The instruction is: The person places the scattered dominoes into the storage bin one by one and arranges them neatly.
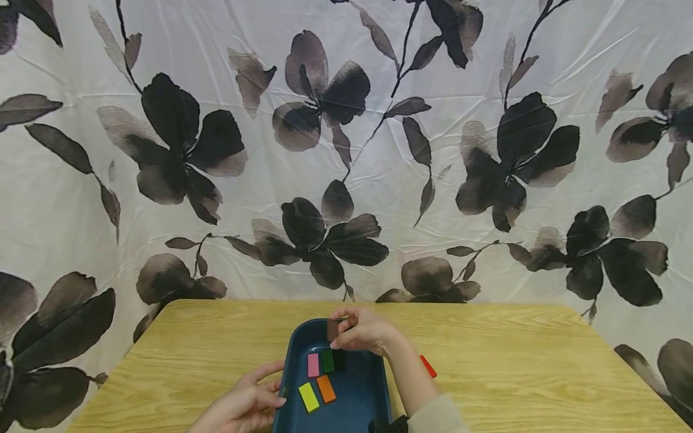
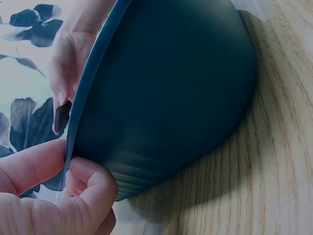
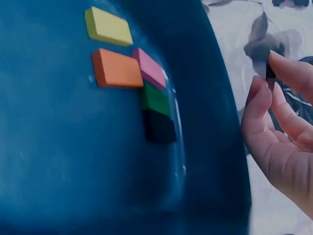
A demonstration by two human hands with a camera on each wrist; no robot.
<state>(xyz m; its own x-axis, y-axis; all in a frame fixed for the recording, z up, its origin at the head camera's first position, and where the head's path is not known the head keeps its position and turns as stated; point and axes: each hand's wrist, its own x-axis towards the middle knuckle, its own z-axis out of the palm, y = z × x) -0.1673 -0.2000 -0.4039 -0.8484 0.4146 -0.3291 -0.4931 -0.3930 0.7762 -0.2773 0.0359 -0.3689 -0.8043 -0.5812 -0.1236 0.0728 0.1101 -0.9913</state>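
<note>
My left hand point(image 1: 245, 402) holds the left rim of a dark blue tray point(image 1: 354, 412), pinching it between thumb and fingers in the left wrist view. Above the tray's far end, my right hand point(image 1: 367, 332) pinches a small brown block point(image 1: 332, 329) by its fingertips. Inside the tray lie a pink block point(image 1: 313, 365), a green block point(image 1: 328, 361) and a black block point(image 1: 339, 360) side by side. Nearer to me are a yellow block point(image 1: 309, 397) and an orange block point(image 1: 326, 389). In the right wrist view, the brown block shows edge-on and dark.
A red block point(image 1: 428, 366) lies on the wooden table point(image 1: 514, 367), right of the tray and beyond my right forearm. Behind the table hangs a white cloth point(image 1: 411, 240) with dark flowers. Something black point(image 1: 388, 424) sits at my right sleeve.
</note>
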